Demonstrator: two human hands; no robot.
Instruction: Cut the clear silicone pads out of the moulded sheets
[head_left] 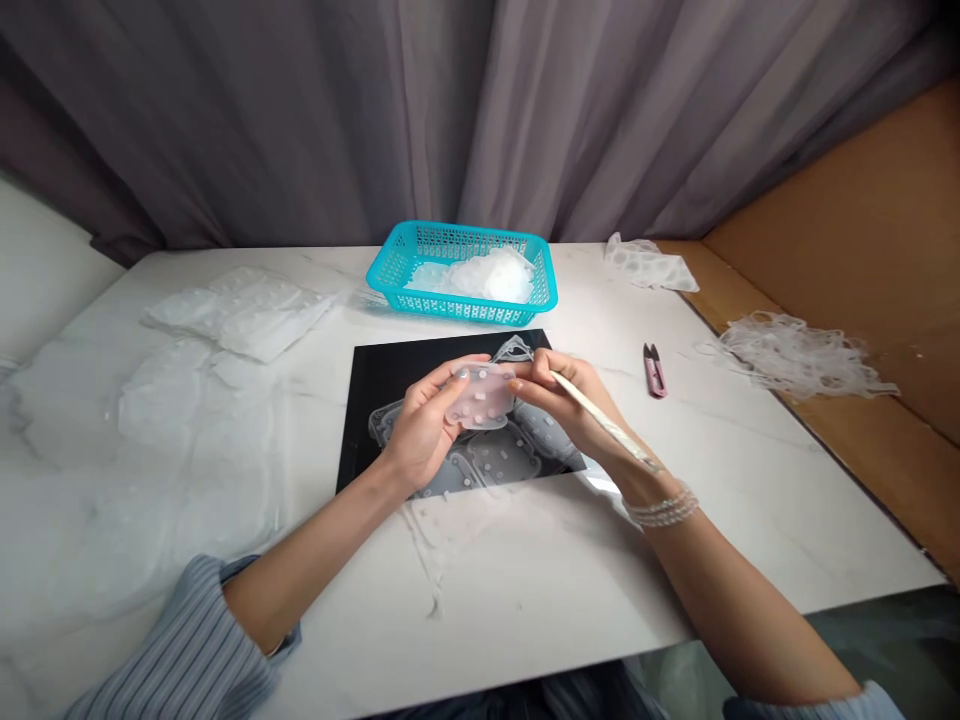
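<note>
My left hand (424,425) grips a small translucent moulded piece (480,395), dotted with several raised pinkish-white nubs. My right hand (562,395) holds a slim pale stick (604,424) like a pen, and its fingertips reach the far edge of that piece. Both hands are above a black mat (382,400). Several similar translucent moulded pieces (495,460) lie on the mat under my hands, partly hidden by them. A beaded bracelet (661,508) circles my right wrist.
A turquoise plastic basket (461,308) holds a heap of translucent pieces at the back. Pink thread snips (654,370) lie to the right. Translucent scrap webbing (795,355) sits at the table's right edge, and more (649,263) lies at the back. Stacked sheets (244,312) lie left on the marble table (570,570).
</note>
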